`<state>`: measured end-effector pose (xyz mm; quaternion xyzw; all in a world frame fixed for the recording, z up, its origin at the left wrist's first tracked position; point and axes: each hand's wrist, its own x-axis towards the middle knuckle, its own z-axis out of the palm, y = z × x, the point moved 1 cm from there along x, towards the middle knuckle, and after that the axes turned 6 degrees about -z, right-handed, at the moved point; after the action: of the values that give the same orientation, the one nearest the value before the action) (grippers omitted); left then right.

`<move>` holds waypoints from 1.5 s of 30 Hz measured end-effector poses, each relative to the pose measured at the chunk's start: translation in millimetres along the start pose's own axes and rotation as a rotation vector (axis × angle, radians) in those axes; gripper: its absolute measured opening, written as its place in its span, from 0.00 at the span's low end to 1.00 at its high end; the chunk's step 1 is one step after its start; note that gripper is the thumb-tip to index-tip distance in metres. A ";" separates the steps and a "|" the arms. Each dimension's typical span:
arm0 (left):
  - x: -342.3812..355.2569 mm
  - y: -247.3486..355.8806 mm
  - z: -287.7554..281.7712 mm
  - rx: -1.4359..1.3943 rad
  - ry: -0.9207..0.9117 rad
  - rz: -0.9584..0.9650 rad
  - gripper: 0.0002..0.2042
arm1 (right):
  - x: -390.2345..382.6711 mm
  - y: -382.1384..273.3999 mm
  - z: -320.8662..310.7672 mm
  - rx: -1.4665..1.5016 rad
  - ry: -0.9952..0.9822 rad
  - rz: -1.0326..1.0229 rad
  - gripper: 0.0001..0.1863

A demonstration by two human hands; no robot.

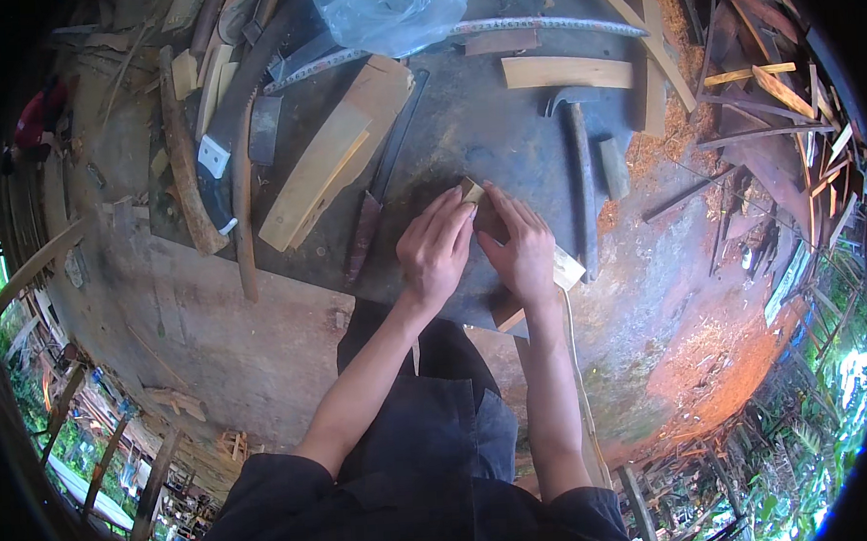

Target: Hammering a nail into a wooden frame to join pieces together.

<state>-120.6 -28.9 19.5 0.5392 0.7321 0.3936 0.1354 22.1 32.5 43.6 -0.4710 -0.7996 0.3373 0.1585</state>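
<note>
Small wooden block (473,189): located over the dark worktop (486,138), between the fingertips of the left hand (435,255) and right hand (524,255). Exposed end points far; fingers obscure the remainder, long axis unconfirmed. Both hands partly curled around it; closure cannot be told. Hammer (583,182) lies right, head far.

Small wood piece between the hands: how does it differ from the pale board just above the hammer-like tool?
The small wood piece sits at the fingers of the left hand and right hand; the pale board lies untouched. The small wood piece is partly covered, while the pale board shows as a far longer strip. Both look like light-coloured wood.
</note>
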 end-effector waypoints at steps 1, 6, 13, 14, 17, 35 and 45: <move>1.2 -1.6 1.2 -0.050 0.029 -0.009 0.09 | -0.3 0.2 0.2 0.001 -0.001 0.002 0.38; 4.3 0.7 -2.8 -0.145 0.022 -0.045 0.09 | -1.0 4.3 0.2 -0.023 -0.003 -0.058 0.39; 15.7 0.2 -3.1 -0.068 -0.039 -0.001 0.09 | -2.7 6.5 -2.2 -0.028 0.008 -0.061 0.39; 16.2 -0.7 -3.4 -0.068 -0.043 0.004 0.09 | -3.1 7.2 -1.6 -0.025 0.015 -0.075 0.40; 15.9 -3.6 -3.0 -0.110 -0.058 0.009 0.08 | -3.3 8.3 -1.3 -0.022 0.020 -0.089 0.41; 27.2 -2.9 -15.2 0.022 -0.161 0.127 0.05 | 4.7 78.1 -49.9 -0.511 0.386 0.329 0.23; 28.3 -0.7 -11.1 -0.023 -0.176 0.150 0.04 | 17.2 107.7 -68.7 -0.530 0.264 0.171 0.20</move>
<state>-138.8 -8.5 32.7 0.6234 0.6704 0.3622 0.1753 122.3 109.5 17.9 -0.6014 -0.7895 0.0650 0.1038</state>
